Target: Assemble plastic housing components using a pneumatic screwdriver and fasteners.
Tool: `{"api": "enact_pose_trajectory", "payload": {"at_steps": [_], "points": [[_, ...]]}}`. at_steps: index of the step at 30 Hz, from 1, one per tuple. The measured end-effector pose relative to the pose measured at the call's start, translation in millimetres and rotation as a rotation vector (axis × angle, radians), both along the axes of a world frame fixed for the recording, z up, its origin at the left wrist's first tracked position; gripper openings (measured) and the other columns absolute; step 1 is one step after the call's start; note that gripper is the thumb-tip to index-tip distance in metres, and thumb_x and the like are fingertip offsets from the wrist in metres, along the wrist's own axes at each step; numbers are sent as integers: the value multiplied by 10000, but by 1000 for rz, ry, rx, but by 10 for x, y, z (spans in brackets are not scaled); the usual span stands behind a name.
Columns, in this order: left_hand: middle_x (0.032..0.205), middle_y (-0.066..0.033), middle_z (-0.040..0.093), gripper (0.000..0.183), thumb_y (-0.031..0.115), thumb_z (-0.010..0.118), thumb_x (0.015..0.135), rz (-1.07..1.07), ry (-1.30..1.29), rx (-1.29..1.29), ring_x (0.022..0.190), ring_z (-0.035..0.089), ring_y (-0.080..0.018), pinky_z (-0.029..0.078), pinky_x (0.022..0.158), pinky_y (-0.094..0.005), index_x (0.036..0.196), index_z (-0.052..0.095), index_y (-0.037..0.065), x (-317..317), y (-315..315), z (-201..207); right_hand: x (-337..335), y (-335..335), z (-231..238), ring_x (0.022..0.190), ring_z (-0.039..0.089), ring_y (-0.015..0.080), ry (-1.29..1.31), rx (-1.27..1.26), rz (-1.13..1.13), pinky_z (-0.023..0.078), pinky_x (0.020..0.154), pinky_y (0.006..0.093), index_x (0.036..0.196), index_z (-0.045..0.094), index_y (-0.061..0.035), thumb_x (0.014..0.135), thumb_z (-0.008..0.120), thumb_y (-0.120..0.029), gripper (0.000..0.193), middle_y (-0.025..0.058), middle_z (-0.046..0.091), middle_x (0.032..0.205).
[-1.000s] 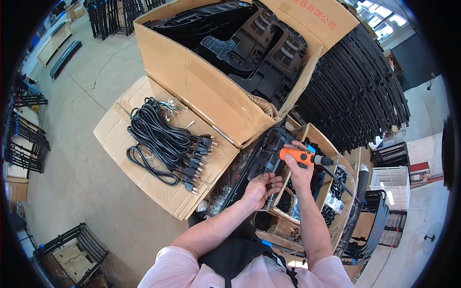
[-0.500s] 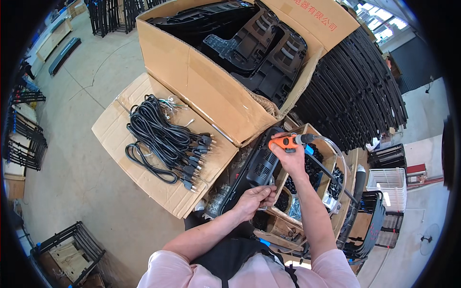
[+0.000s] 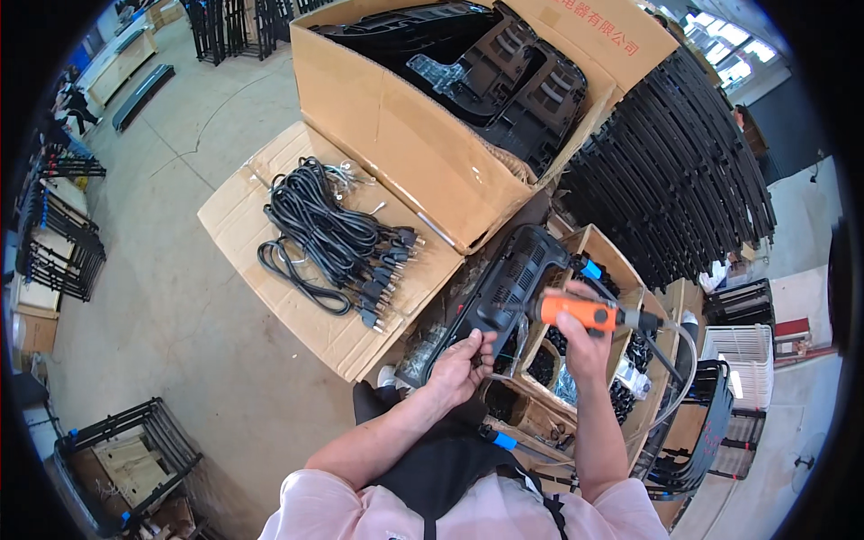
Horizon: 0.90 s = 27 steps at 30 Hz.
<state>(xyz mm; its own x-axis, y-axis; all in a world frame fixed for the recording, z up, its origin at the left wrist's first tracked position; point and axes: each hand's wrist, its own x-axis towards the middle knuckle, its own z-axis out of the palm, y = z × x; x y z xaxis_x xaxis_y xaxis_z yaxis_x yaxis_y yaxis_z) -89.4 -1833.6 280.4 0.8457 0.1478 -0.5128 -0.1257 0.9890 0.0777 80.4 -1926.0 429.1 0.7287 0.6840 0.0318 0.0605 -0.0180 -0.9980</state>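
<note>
My right hand (image 3: 587,346) is wrapped round an orange screwdriver (image 3: 573,312) with a clear hose at its back end. The tool lies nearly level, its dark tip toward a long black plastic housing (image 3: 520,273) with vent slots. Motion blurs the hand and the tip, so contact cannot be made out. At the housing's near end my left hand (image 3: 463,367) has its fingers curled, thumb pressed to forefinger. Whatever lies in that pinch is too small to name.
A cardboard carton (image 3: 396,135) of black plastic mouldings stands ahead. On its flap (image 3: 243,211) lies a bundle of black power cords (image 3: 328,225). A wooden parts box (image 3: 643,301) holds small black parts at the right. Behind it rises a stack of black frames (image 3: 670,171).
My right hand has drawn the screwdriver back from the housing, toward me and to the right. My left hand has moved slightly left and remains near the housing's near end.
</note>
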Motion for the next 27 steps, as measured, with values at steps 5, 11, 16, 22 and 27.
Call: {"api": "enact_pose_trajectory", "payload": {"at_steps": [5,11,16,22,27], "points": [[895,-9,684,335,362,588,1087,103,-4,-84,779,666,-147,594,710,-288,1199,695,66,3,-70,-29,-395,-313,-10,1150,695,249,65,10,14,526,1063,404,1350,553,56,879,749,-68,525,191,729,1223],[891,3,664,327,353,574,1096,111,-19,-45,779,657,-137,593,714,-289,1204,693,67,-4,-178,5,-481,-492,-98,1157,688,237,90,5,10,517,1071,397,1356,552,37,886,756,-77,525,177,728,1229],[896,7,638,339,348,558,1104,99,-78,-48,808,639,-132,576,743,-301,1252,674,65,-54,-232,50,-523,-562,-96,1161,683,225,73,-9,-6,513,1074,396,1359,549,38,883,762,-75,533,169,724,1247],[995,-25,667,347,282,486,1135,87,-152,-61,911,656,-176,589,847,-325,1334,594,19,-141,-339,83,-605,-497,-158,1164,680,223,53,-9,25,511,1080,392,1369,547,31,896,751,-51,522,175,717,1260],[1137,-136,675,316,172,422,1141,-60,59,101,1008,705,-245,620,941,-378,1327,545,-51,-282,-500,42,-633,-282,-383,1160,677,219,27,-40,61,525,1059,378,1372,552,31,893,758,-43,526,177,716,1258]]}}
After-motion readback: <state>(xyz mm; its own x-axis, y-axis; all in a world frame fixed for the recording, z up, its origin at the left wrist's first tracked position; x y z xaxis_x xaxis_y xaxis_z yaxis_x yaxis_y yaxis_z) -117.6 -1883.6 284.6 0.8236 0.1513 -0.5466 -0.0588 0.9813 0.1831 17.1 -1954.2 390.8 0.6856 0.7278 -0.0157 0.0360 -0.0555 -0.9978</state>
